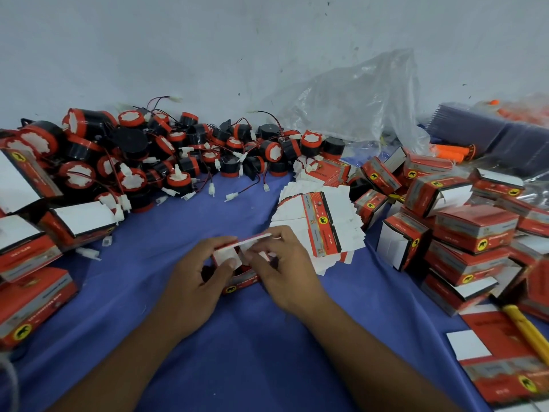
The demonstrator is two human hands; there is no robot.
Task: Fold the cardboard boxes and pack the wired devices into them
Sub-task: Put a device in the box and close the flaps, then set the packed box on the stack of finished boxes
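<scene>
Cardboard box, half-folded, is sitting on the blue cloth between my hands. I am judging it light, thin and easily creased, best taken by its walls and flap edges rather than squeezed. My left hand is gripping its left side, thumb pressing a white flap. My right hand is pinching the top flap, fingers curled narrow.

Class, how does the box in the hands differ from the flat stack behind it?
The held box is one, partly opened, gripped by left hand and right hand; the flat stack is many, fanned, lying untouched on the cloth. Both are red with white flaps.
</scene>
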